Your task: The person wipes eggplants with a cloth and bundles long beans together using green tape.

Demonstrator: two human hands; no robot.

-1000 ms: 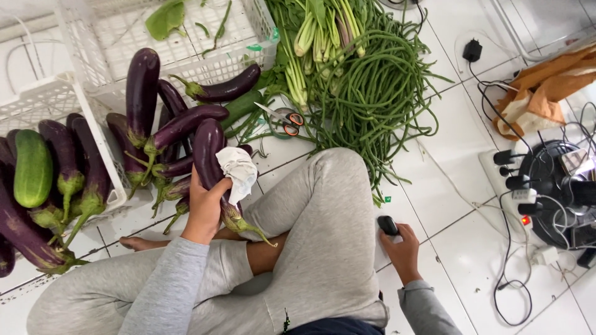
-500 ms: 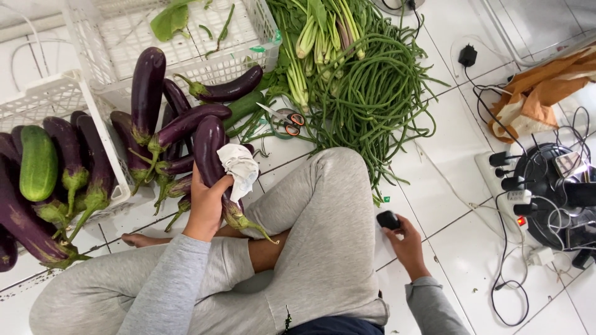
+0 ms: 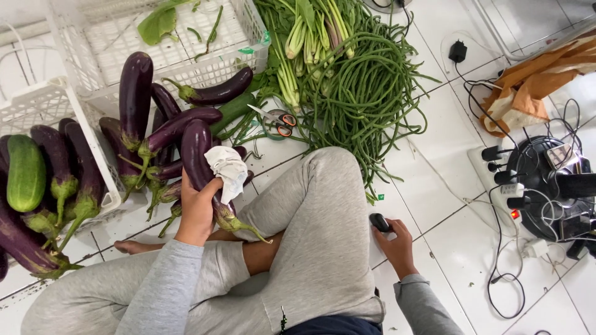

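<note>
Little has shifted since the earlier frame: both hands keep their holds.
Left hand (image 3: 197, 211) grips an eggplant (image 3: 200, 162) with a white cloth (image 3: 228, 170) over the knee; wiping goes best with it steadied. Right hand (image 3: 395, 242) clasps a small black device (image 3: 379, 222) on the floor. Eggplant pile (image 3: 158, 124), scissors (image 3: 278, 121) and long beans (image 3: 366, 93) crowd close.
</note>
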